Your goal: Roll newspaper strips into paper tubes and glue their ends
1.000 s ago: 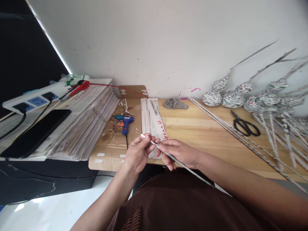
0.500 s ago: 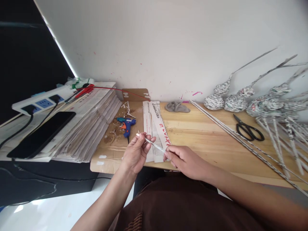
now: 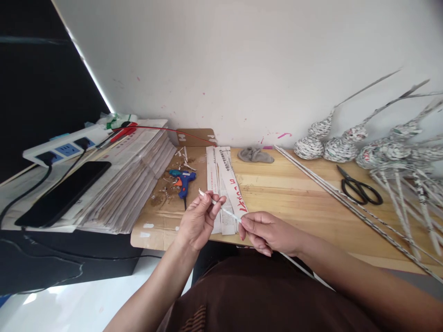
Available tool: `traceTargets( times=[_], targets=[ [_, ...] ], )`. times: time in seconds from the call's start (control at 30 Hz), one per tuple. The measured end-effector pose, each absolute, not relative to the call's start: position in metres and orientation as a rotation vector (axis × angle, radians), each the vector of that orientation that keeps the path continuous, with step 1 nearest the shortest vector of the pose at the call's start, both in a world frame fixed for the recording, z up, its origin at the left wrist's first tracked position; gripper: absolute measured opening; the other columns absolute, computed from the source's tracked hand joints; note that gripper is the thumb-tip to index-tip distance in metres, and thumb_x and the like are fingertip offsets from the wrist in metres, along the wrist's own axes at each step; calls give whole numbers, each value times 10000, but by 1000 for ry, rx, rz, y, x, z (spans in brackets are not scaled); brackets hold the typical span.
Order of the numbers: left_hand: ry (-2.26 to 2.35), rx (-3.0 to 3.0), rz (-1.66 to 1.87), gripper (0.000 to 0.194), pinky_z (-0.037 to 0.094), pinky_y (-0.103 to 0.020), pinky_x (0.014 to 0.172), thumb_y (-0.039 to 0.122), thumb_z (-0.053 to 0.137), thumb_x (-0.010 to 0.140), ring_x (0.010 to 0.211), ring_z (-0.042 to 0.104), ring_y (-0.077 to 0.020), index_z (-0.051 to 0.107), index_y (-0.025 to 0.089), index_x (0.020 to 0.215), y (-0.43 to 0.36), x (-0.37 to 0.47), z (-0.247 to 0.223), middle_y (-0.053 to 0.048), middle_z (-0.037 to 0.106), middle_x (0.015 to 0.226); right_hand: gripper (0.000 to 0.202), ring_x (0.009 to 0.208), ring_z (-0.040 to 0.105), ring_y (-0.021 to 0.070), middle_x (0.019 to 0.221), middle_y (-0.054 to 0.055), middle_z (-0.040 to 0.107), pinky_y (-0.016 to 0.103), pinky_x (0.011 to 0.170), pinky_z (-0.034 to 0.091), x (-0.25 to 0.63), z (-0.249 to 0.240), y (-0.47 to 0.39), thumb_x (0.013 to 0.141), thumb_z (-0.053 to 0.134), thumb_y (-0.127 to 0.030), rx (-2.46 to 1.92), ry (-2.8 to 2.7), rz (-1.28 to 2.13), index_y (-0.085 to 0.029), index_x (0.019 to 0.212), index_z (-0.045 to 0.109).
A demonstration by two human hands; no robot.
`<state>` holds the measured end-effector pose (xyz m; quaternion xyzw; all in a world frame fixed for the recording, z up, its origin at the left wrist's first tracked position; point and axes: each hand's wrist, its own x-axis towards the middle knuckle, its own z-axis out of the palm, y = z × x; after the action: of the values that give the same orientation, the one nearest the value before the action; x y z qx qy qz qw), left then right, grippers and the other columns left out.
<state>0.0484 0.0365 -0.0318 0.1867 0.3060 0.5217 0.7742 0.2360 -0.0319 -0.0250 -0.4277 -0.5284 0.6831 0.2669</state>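
A thin white paper tube [image 3: 229,212] runs between my two hands above the table's front edge. My left hand [image 3: 200,218] pinches it near its tip, which sticks out past the fingers. Farther down, my right hand [image 3: 268,233] has its thumb and fingers closed on the same tube, and the tube continues below that hand toward the lower right. Printed paper strips [image 3: 226,184] lie flat on the table just beyond my hands. A blue glue gun [image 3: 185,182] rests on brown cardboard [image 3: 157,226] beyond my left hand.
At left are a stack of newspapers [image 3: 138,170], a black phone [image 3: 65,191] and a power strip [image 3: 65,147]. A grey cloth [image 3: 255,155] lies near the wall. Rightward are long paper tubes [image 3: 332,189], black scissors [image 3: 362,191] and several woven gourd shapes [image 3: 308,147].
The tube's tip now reaches farther beyond my left fingers. My right hand has turned and its lower fingers have loosened, with the tube's length now showing below it.
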Motion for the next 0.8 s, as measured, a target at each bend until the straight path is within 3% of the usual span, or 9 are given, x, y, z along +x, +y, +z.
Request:
traceTargets(
  times=[0.17, 0.37, 0.43, 0.57, 0.63, 0.7, 0.8],
  targets=[
    [691, 388, 1123, 139, 583, -157, 586, 87, 544, 857, 775, 710, -169, 672, 97, 804, 37, 48, -30, -58, 683, 745, 434, 352, 362, 52, 456, -76, 414, 172, 384, 327, 240, -30, -30, 913, 407, -549, -1086, -1341, 1941, -144, 829, 538],
    [648, 463, 1080, 97, 584, -165, 630, 160, 610, 835, 812, 706, -172, 676, 108, 883, 33, 50, -31, -59, 686, 788, 441, 338, 298, 61, 439, -93, 334, 193, 372, 302, 237, -27, -27, 917, 373, -560, -1017, -1216, 2071, -160, 805, 518],
    [657, 489, 1089, 106, 587, -180, 662, 166, 619, 830, 816, 705, -177, 676, 99, 889, 33, 51, -32, -61, 685, 781, 428, 379, 352, 71, 483, -71, 387, 207, 416, 324, 235, -25, -28, 927, 357, -546, -1182, -1419, 1844, -164, 845, 531],
    [692, 471, 1159, 96, 586, -197, 707, 164, 616, 833, 808, 706, -179, 674, 92, 857, 35, 51, -34, -58, 681, 751, 310, 629, 502, 126, 717, 23, 568, 256, 601, 371, 231, -19, -35, 931, 422, -451, -1468, -1887, 992, -176, 856, 544],
    [687, 461, 1167, 92, 584, -188, 697, 163, 613, 835, 796, 704, -169, 672, 94, 849, 36, 51, -34, -51, 674, 740, 314, 690, 520, 140, 775, 40, 591, 274, 655, 374, 231, -18, -36, 953, 378, -421, -1465, -1973, 871, -178, 842, 541],
    [667, 462, 1166, 94, 580, -174, 680, 163, 607, 839, 771, 698, -151, 671, 95, 842, 36, 51, -33, -40, 661, 723, 364, 625, 509, 122, 699, 17, 557, 261, 624, 384, 233, -20, -36, 971, 317, -432, -1415, -1930, 1086, -178, 823, 532],
    [643, 472, 1162, 101, 578, -165, 670, 166, 598, 845, 746, 689, -135, 670, 96, 836, 35, 51, -30, -31, 644, 706, 419, 416, 379, 85, 515, -64, 380, 225, 470, 359, 237, -25, -32, 961, 264, -513, -1264, -1657, 1671, -185, 812, 478]
  ],
)
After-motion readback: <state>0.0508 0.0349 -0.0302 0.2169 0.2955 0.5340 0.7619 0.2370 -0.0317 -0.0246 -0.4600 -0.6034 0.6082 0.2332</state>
